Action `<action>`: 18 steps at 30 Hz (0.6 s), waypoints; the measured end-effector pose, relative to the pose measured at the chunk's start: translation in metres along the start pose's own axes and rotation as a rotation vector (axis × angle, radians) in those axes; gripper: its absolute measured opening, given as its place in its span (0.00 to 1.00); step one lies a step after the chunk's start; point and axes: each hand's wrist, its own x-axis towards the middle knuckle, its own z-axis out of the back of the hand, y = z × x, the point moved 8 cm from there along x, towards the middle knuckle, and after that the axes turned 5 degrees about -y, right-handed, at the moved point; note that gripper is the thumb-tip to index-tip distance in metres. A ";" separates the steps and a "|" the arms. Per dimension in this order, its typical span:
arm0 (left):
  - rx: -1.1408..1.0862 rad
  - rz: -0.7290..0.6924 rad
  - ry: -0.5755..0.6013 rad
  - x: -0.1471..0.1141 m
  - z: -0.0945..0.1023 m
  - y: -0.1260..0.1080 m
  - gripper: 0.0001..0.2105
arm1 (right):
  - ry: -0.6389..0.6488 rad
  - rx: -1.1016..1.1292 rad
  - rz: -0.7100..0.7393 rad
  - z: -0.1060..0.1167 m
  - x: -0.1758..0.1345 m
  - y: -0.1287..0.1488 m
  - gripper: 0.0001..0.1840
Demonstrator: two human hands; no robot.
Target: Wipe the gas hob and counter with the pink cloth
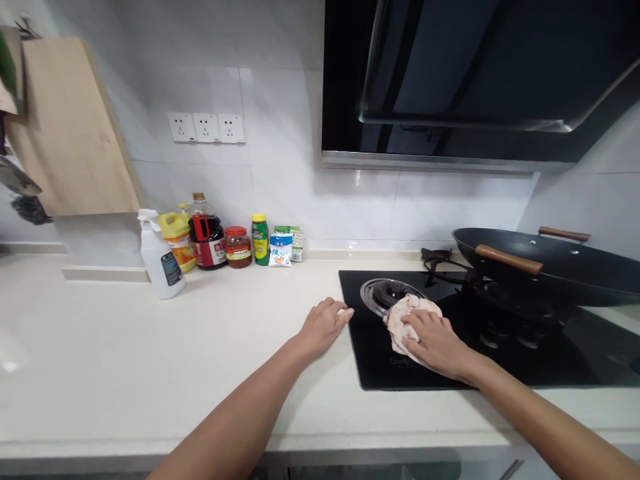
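Note:
My right hand (434, 339) presses a crumpled, pale pinkish cloth (400, 319) against the black glass cooktop (373, 373), fingers bent over the fabric. The cloth lies beside the left burner (383, 293) and overlaps the front of its metal ring. At the cooktop's left edge, my left hand (324, 325) is closed with its fingers curled in. A small pale bit shows between its thumb and fingers, too small to name. A black wok (575, 273) with wooden handles stands over the right burner.
Along the wall stand a white spray bottle (161, 257), a yellow jug (175, 230), a dark sauce bottle (207, 237), a red-lidded jar (238, 248), a green bottle (260, 240) and a blue-white packet (281, 250). A range hood (450, 80) hangs above. A cutting board (75, 133) hangs left.

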 end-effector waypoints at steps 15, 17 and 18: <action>-0.065 -0.069 -0.030 0.005 -0.005 0.004 0.18 | 0.093 0.232 0.503 0.005 0.051 0.154 0.30; -0.063 -0.057 -0.037 0.006 -0.005 0.008 0.18 | 0.090 0.264 0.517 0.003 0.061 0.158 0.33; -0.061 -0.052 -0.039 0.007 -0.005 0.010 0.18 | 0.093 0.278 0.524 0.002 0.064 0.157 0.33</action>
